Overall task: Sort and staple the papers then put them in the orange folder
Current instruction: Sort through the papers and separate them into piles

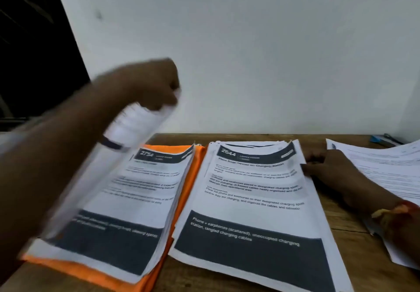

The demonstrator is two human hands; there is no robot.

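My left hand [156,85] is raised above the desk and grips a blurred sheet of paper [134,126] by its top edge, lifting it off the left stack. That left stack of printed sheets [136,201] lies on the orange folder [91,275]. A second stack of printed sheets [252,212] lies beside it in the middle of the desk. My right hand [334,173] rests on the desk at this stack's right edge, thumb touching the upper right corner of the pages.
More loose papers [391,169] lie spread at the right of the wooden desk [341,246]. A blue object [384,140] sits at the back right by the white wall. A dark opening fills the upper left.
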